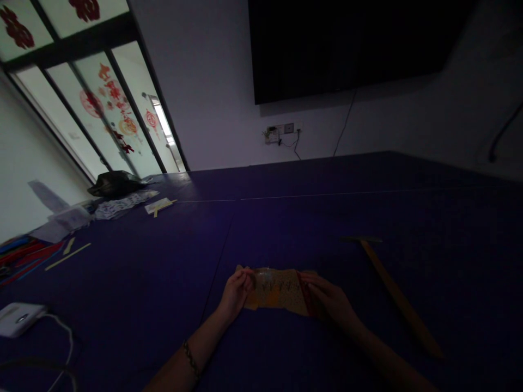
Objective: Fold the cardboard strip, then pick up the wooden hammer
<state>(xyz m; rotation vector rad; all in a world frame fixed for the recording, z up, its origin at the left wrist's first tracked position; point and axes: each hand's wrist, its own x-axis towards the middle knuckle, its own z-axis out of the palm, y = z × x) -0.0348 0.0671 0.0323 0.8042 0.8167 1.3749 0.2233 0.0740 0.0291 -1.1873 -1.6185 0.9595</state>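
A small yellowish patterned sheet [278,289] with a red strip at its right end lies stretched on the dark blue table [286,218]. My left hand [236,291] pinches its left end. Over the right end rests my right hand [332,298], fingers closed on the edge by the red strip. A bracelet circles my left wrist. The scene is dim and the sheet's pattern is hard to read.
A long wooden stick [398,296] with a crosspiece lies right of my hands. Far left: a black bag [114,183], papers, thin sticks [67,256], red and blue strips and a white device [18,318] with a cable. A dark screen hangs on the wall.
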